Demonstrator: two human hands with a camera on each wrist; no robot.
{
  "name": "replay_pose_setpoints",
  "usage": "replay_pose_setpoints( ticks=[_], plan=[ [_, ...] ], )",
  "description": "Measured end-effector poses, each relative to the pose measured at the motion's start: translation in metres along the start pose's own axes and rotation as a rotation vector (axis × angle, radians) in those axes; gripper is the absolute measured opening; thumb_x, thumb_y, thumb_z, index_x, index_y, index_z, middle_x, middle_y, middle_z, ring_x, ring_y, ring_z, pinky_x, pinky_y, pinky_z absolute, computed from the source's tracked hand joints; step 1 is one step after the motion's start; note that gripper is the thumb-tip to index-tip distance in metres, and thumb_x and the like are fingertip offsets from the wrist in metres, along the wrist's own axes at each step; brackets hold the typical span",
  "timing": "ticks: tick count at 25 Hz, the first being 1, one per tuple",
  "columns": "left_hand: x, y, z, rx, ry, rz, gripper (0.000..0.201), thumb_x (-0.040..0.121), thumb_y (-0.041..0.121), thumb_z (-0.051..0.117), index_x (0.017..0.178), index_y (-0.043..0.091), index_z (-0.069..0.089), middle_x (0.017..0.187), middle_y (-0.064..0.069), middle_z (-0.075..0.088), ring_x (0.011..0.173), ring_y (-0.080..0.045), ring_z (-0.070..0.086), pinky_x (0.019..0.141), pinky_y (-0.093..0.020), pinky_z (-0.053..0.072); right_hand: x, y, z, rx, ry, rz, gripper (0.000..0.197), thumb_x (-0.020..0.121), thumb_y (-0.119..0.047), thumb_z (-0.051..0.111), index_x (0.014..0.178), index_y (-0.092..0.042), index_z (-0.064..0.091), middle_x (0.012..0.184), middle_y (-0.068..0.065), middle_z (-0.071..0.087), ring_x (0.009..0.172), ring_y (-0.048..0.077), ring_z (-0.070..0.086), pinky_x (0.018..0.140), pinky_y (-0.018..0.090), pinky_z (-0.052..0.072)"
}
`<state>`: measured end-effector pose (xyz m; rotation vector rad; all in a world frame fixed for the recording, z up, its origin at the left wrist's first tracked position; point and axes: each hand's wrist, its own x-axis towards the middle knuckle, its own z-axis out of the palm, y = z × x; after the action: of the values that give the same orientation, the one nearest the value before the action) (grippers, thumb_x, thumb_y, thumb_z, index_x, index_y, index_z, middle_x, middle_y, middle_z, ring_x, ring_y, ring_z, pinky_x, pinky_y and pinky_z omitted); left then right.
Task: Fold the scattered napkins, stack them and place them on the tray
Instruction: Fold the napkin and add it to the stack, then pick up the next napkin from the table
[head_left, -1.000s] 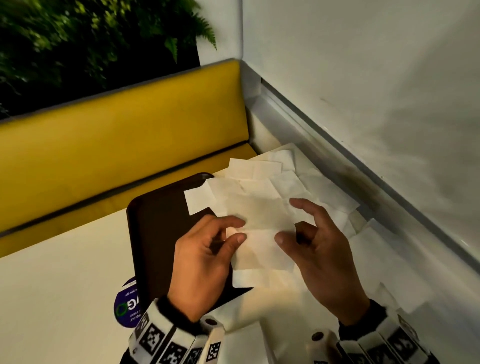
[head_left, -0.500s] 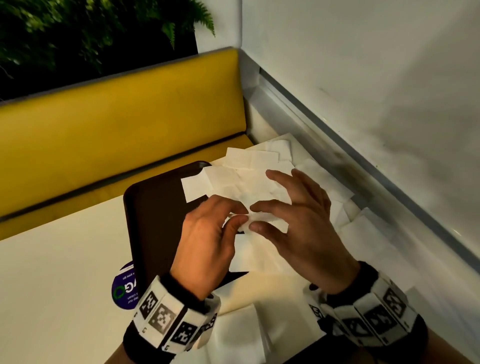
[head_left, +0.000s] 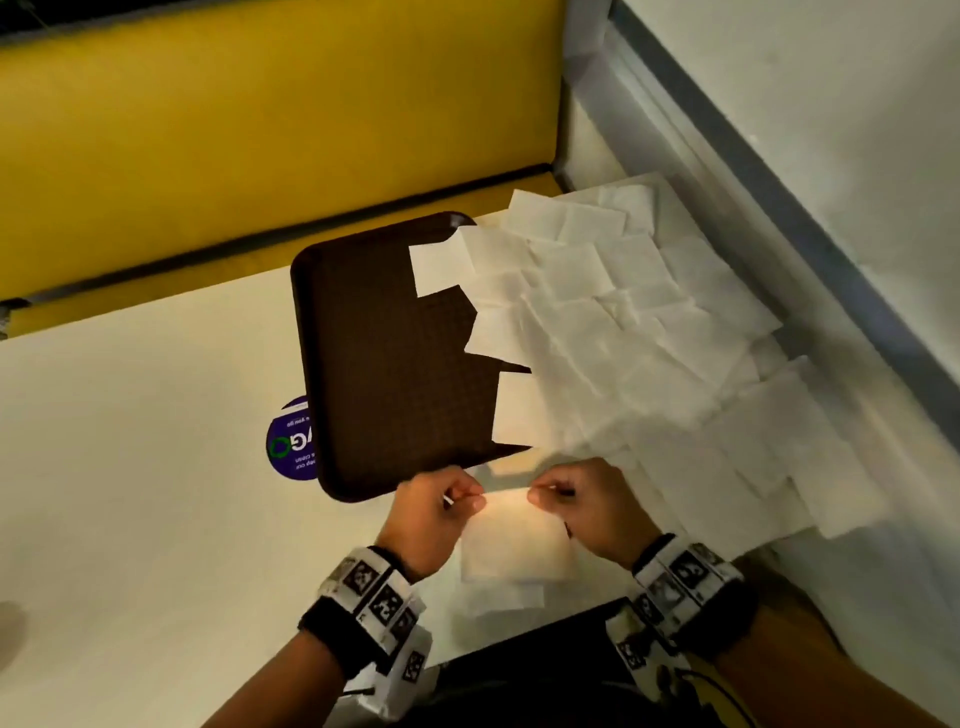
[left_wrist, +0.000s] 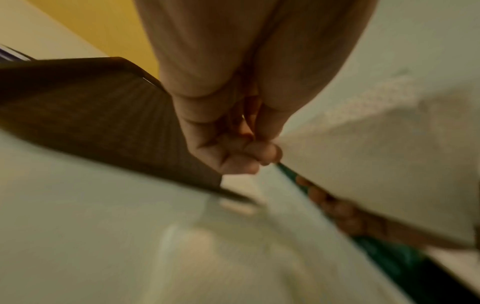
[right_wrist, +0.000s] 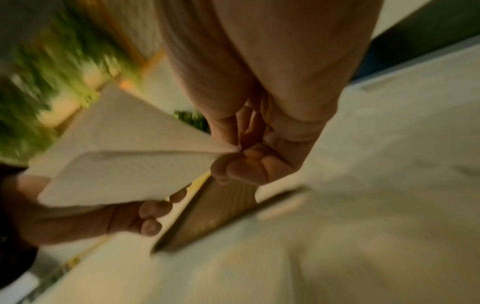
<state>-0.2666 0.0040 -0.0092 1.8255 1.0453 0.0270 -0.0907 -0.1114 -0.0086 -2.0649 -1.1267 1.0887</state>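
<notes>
Our left hand (head_left: 441, 499) and right hand (head_left: 571, 493) pinch one napkin (head_left: 514, 540) mid-fold; the scattered napkins (head_left: 623, 332) remain unfolded, the tray (head_left: 384, 364) unstacked.

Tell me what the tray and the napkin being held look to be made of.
Tray: probably moulded plastic, dark brown and matt; its floor shows a fine woven-look texture and its corners are rounded.
Napkin: thin white paper tissue, matt; it bends softly between both hands and the light glows through it, with faint embossing in the right wrist view.
</notes>
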Motion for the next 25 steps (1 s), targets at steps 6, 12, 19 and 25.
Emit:
replay_pose_setpoints(
  ticks=[6, 12, 19, 25],
  plan=[
    [-0.002, -0.05, 0.04, 0.264, 0.015, -0.049, 0.007, 0.091, 0.023, 0.06, 0.086, 0.019, 0.063, 0.094, -0.001, 0.066, 0.084, -0.019, 0.059, 0.078, -0.031, 0.048, 0.005, 0.042, 0.062, -0.061, 0.056, 0.07, 0.014, 0.084, -0.02, 0.066, 0.073, -0.014, 0.061, 0.074, -0.001, 0.062, 0.07, 0.015, 0.055, 0.07, 0.027, 0.045],
    [0.001, -0.057, 0.039, 0.297, 0.037, -0.001, 0.006, 0.093, 0.019, 0.057, 0.088, 0.016, 0.057, 0.094, -0.005, 0.061, 0.084, -0.022, 0.057, 0.074, -0.031, 0.046, -0.001, 0.039, 0.067, -0.26, 0.051, 0.027, 0.022, 0.093, -0.041, 0.048, 0.091, -0.02, 0.052, 0.094, -0.002, 0.058, 0.085, 0.021, 0.055, 0.068, 0.031, 0.04],
    [0.008, -0.035, 0.033, 0.455, 0.002, 0.016, 0.023, 0.086, 0.026, 0.059, 0.108, 0.023, 0.051, 0.111, 0.003, 0.049, 0.102, -0.019, 0.049, 0.089, -0.031, 0.045, -0.009, 0.036, 0.054, -0.162, 0.078, 0.062, 0.028, 0.095, -0.05, 0.037, 0.102, -0.025, 0.047, 0.095, -0.006, 0.058, 0.084, 0.014, 0.055, 0.071, 0.025, 0.043],
    [0.095, 0.049, 0.054, 0.774, 0.008, 0.319, 0.06, 0.084, 0.043, 0.051, 0.14, 0.031, 0.033, 0.139, 0.0, 0.038, 0.122, -0.027, 0.038, 0.096, -0.045, 0.041, -0.039, 0.067, -0.018, -0.057, 0.201, 0.121, 0.021, 0.088, -0.051, 0.052, 0.098, -0.032, 0.049, 0.078, -0.01, 0.061, 0.072, 0.006, 0.06, 0.07, 0.025, 0.051]
  ],
)
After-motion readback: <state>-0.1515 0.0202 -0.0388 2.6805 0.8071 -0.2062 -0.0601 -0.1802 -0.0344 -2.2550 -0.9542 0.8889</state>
